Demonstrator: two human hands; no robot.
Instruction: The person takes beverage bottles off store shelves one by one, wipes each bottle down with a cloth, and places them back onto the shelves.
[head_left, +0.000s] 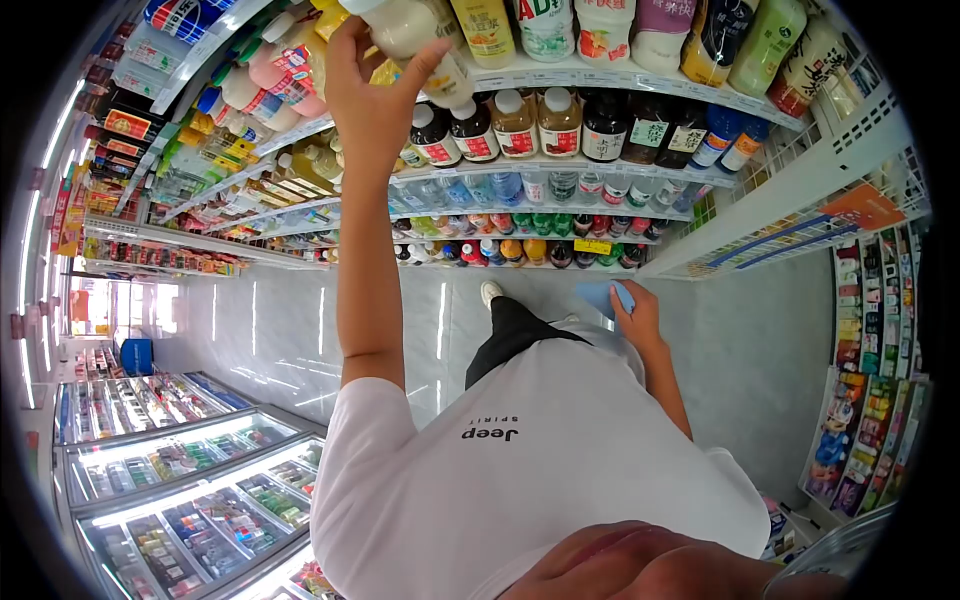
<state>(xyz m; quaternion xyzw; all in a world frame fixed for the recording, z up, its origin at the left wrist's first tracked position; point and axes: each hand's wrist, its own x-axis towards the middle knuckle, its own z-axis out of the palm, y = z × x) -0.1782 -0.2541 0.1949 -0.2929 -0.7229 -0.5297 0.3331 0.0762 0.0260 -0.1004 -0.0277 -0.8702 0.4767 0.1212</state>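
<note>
At the upper left of the view, my left hand [375, 95] is raised to the top visible shelf, its thumb and fingers around a pale cream bottle [415, 38]. The bottle is tilted, and the frame's top edge cuts off part of it. Low beside my body, my right hand [638, 312] grips a folded light blue cloth [596, 296]. Dark and brown bottles with white caps [515, 125] stand on the shelf just below my left hand. A yellow carton-like bottle [484, 30] is to the right of the held bottle.
A shelf edge [640, 78] curves across the top, with rows of drinks beneath. A white mesh side panel [770, 215] stands at the right, and snack racks [860, 420] lie beyond it. Glass-fronted coolers [190, 500] are at lower left. Grey floor [270, 320] lies between.
</note>
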